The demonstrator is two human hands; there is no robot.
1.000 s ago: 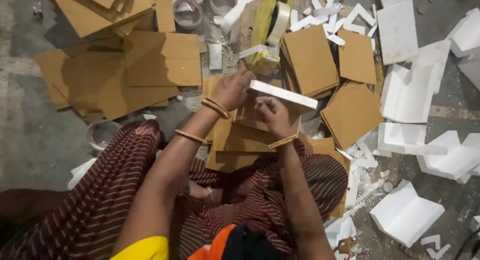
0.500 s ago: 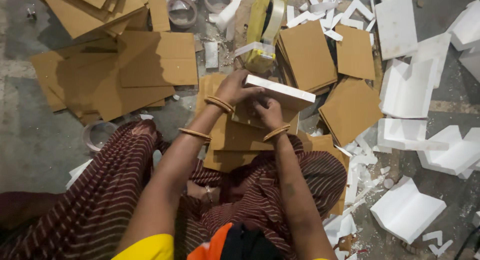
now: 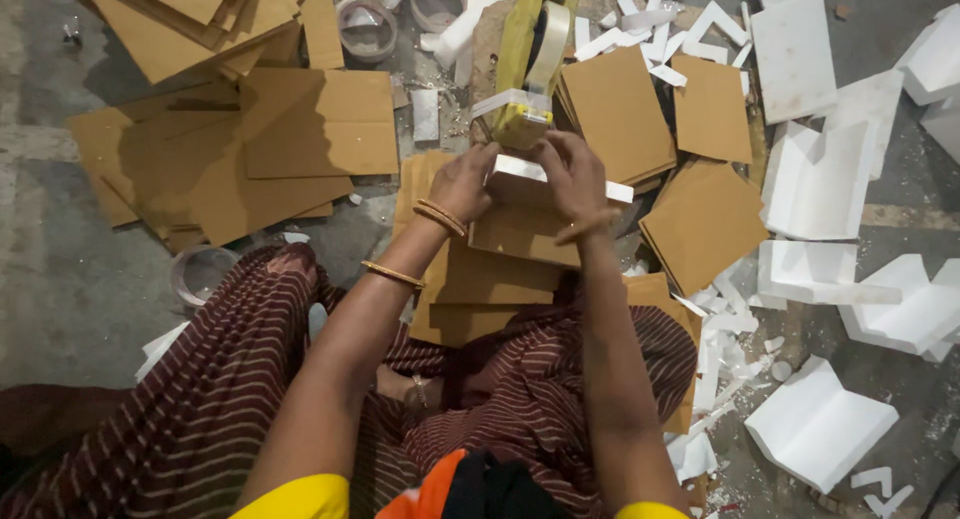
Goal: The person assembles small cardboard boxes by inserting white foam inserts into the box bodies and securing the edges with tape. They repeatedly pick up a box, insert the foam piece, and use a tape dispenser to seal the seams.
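We sit on the floor [image 3: 60,279] with striped cloth over our knees, and both hands meet just ahead of us over a stack of brown cardboard sheets [image 3: 500,279]. Our left hand [image 3: 463,184] has its grip closed on the near end of a white foam strip [image 3: 560,179] wrapped against a brown cardboard piece [image 3: 520,229]; our right hand [image 3: 572,179] lies over the top of the same strip, fingers curled down and clamped on it. The strip rests tilted on the cardboard piece, directly above the stack. Touching the strip's far edge is a yellow tape dispenser [image 3: 530,54], standing on the floor with its tape roll showing; whether its tape runs to the strip we cannot tell. To the left lie loose cardboard panels [image 3: 320,124], and two tape rings [image 3: 368,27] sit beyond them. To the right, more cardboard squares [image 3: 705,219] and white foam corner blocks [image 3: 815,184] lie scattered among foam scraps.
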